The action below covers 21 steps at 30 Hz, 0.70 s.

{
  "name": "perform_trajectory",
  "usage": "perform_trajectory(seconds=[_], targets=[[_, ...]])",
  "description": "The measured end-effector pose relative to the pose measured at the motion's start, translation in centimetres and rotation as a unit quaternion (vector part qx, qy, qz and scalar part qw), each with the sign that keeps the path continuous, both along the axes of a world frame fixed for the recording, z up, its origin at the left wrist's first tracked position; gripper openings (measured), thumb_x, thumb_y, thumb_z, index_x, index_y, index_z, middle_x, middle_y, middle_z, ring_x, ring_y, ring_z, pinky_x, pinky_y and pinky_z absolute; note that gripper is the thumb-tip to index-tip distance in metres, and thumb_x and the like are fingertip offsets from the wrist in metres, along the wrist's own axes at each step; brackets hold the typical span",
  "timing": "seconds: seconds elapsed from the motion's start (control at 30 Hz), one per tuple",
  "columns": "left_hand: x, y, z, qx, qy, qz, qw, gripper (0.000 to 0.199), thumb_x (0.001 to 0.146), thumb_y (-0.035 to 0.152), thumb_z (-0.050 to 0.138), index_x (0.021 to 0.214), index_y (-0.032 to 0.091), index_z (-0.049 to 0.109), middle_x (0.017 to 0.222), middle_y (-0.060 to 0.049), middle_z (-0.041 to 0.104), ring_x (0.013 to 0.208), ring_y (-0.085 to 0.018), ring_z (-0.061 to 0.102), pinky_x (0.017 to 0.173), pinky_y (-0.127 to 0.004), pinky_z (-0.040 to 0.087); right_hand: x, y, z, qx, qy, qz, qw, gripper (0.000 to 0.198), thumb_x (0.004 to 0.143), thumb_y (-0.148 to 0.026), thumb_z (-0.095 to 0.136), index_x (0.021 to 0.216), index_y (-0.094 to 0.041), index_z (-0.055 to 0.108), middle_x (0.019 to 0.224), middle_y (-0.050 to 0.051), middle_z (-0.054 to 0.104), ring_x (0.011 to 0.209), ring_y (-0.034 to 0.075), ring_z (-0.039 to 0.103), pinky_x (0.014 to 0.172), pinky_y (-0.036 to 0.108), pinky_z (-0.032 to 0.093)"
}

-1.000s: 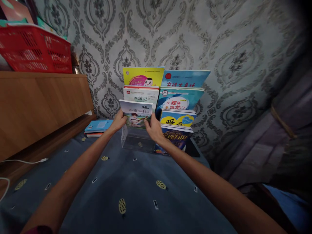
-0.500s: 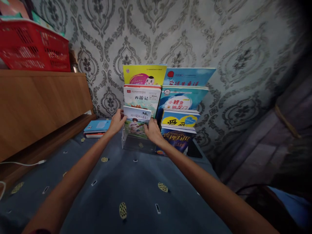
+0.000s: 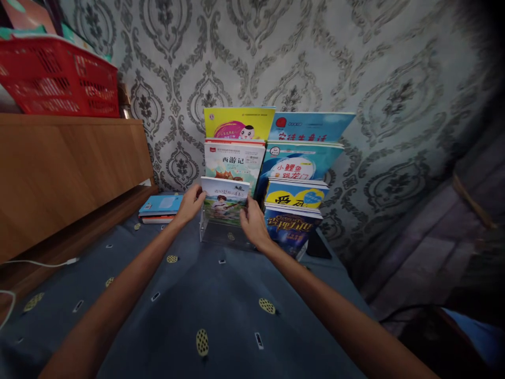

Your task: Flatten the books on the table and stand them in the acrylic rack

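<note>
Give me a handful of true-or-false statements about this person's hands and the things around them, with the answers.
1. The left hand is at one side edge of the front book, the right hand at the other. True.
2. The red basket is underneath the wooden cabinet. False: the red basket stands on top of the wooden cabinet.
3. The yellow book stands behind the white book. True.
4. The pile of books stands upright. False: the pile of books lies flat on the dark cloth.
</note>
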State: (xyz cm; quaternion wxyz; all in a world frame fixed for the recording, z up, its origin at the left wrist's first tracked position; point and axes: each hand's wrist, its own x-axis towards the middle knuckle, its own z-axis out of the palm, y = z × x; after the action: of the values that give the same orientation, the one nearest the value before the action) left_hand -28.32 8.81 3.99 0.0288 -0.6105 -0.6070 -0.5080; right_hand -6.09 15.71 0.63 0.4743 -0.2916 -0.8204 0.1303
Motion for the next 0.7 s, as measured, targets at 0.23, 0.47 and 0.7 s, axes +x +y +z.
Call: perform_trajectory(seconds=[0.23,0.47,0.7], targets=[[0.0,-0.5,-0.7,0.020,0.011,-0.011,1.000,0.016,0.091,0.029,0.047,0.081,0.019,0.053,0.079,-0.001,0.054,0.077,-0.018,0.052,0.071,-0.028,0.041,0.6,-0.5,-0.6,-0.003,0.005,0.021,1.000,0.060,0.090,-0.020,0.040,0.150,-0.012,0.038,0.140,0.019,0.056,0.128,0.031,0.054,0.107,0.052,0.046],[-0.4,-1.1,-2.1,0.010,0.015,-0.019,1.000,0.016,0.093,0.029,0.048,0.096,0.018,0.058,0.094,-0.005,0.061,0.089,-0.019,0.059,0.077,-0.029,0.048,1.0,-1.2,-1.0,-0.012,0.001,0.032,0.999,0.061,0.091,-0.023,0.041,0.151,-0.014,0.037,0.137,0.019,0.059,0.122,0.032,0.060,0.101,0.053,0.051],[-4.7,-1.6,-7.1,-0.124,0.094,0.083,0.984,0.045,0.086,0.018,0.046,0.131,0.013,0.050,0.131,-0.016,0.060,0.123,-0.026,0.056,0.104,-0.042,0.045,1.7,-1.9,-1.3,-0.035,-0.001,0.043,0.998,0.063,0.093,-0.026,0.042,0.154,-0.012,0.035,0.145,0.020,0.053,0.130,0.033,0.055,0.106,0.054,0.048]])
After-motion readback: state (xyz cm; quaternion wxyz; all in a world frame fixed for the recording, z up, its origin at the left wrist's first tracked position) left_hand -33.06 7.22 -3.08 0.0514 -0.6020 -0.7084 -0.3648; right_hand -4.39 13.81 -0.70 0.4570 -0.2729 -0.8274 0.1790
